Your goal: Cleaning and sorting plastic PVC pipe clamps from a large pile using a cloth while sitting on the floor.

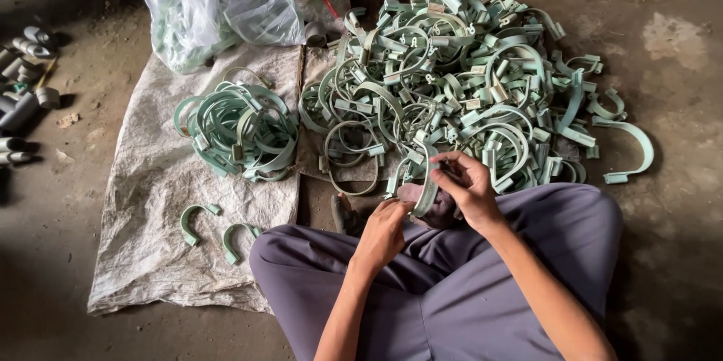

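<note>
While the big loose heap (459, 82) of green clamps beyond the sack (151, 210) remains, both hands' grip, left hand (382, 231) and right hand (468, 186), pinches one clamp (427, 189), with a smaller joined bundle (239, 131) on the sack.

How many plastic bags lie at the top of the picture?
2. One bag sits at the top left, above the sack cloth; the other bag lies just right of it, touching it. More could be hidden behind them in the dark.
</note>
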